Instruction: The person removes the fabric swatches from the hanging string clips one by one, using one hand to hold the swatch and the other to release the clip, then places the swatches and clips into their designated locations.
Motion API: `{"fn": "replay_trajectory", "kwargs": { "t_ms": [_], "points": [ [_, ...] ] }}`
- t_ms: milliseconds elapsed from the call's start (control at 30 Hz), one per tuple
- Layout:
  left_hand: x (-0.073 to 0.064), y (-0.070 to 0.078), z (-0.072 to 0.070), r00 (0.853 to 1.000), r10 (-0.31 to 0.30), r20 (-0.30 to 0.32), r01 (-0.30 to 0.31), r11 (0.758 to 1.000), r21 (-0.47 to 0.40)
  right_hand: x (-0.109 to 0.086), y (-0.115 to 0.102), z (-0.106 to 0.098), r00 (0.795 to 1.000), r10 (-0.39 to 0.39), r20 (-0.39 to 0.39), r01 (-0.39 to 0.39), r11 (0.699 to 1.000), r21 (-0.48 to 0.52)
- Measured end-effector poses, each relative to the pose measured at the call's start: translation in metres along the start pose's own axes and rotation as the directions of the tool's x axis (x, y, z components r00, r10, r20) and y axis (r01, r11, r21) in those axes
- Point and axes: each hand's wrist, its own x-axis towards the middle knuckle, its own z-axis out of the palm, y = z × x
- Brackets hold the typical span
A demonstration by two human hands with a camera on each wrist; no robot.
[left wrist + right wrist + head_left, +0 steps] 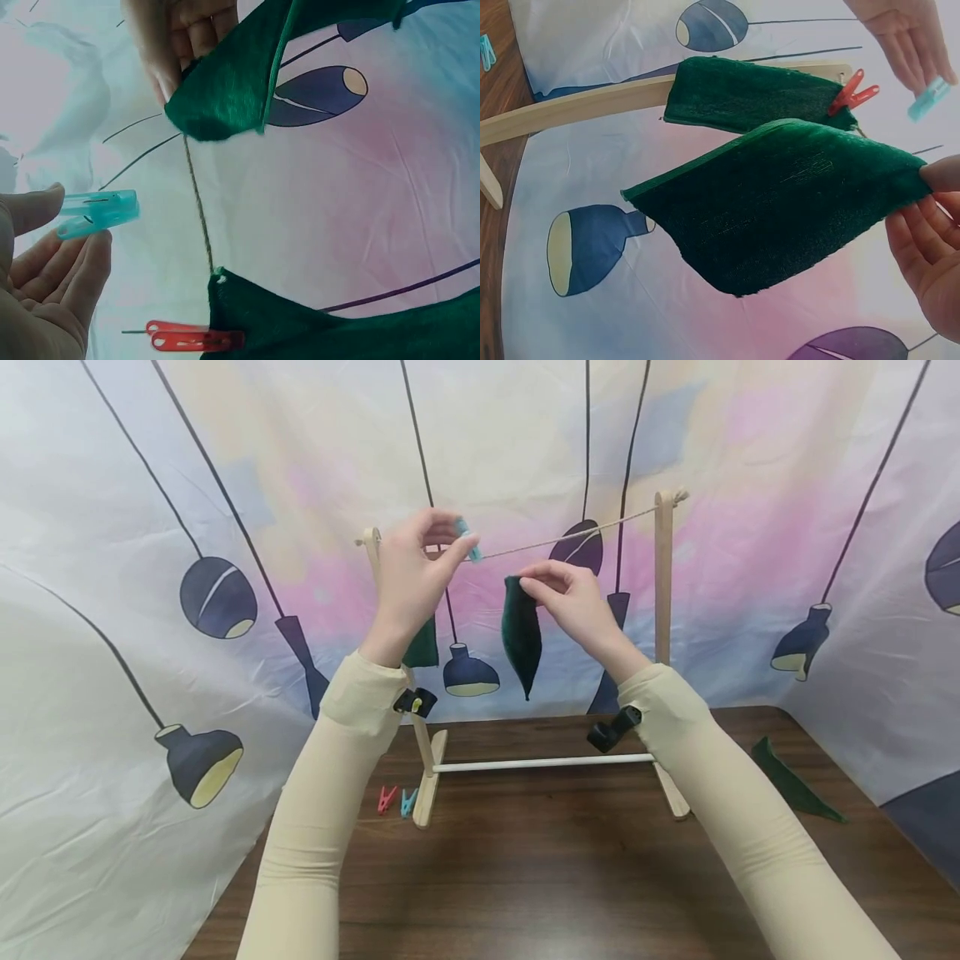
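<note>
In my left hand (420, 568), thumb and fingers pinch a light-blue clothespin (99, 211), held up beside the string (532, 548). My right hand (573, 602) pinches the top corner of a dark green cloth (780, 206), which hangs down below the fingers. In the left wrist view the cloth's held corner is close to the string; whether it touches is unclear. A second green cloth (742, 94) hangs from the string at the left, with a red clothespin (853, 94) clipped on it. Most of that cloth is hidden behind my left forearm in the head view.
The string runs between two wooden posts (663, 577), joined low down by a white rod (543, 763). A red clothespin (386, 799) and a blue clothespin (408, 802) lie by the left foot. Another green cloth (795, 781) lies on the brown table (555, 877) at right.
</note>
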Motion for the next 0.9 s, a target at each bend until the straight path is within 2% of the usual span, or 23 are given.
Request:
{"fn": "replay_trajectory", "kwargs": {
  "t_ms": [233, 467, 700, 900],
  "points": [
    [-0.009, 0.004, -0.017, 0.998, -0.062, 0.007, 0.062, 0.995, -0.077, -0.012, -0.004, -0.02, 0.999, -0.035, -0.037, 0.033, 0.998, -0.053],
    [-0.018, 0.008, -0.042, 0.996, -0.087, -0.025, 0.086, 0.994, -0.065, -0.021, -0.008, -0.042, 0.998, -0.042, -0.052, 0.036, 0.993, -0.115],
    [-0.032, 0.002, -0.068, 0.993, -0.115, -0.011, 0.116, 0.993, 0.034, -0.038, -0.011, -0.074, 0.993, -0.028, -0.111, 0.015, 0.993, -0.117],
    [-0.048, -0.005, -0.082, 0.992, -0.124, -0.034, 0.128, 0.985, 0.115, -0.06, -0.015, -0.108, 0.984, -0.002, -0.176, -0.033, 0.979, -0.199]
  ]
}}
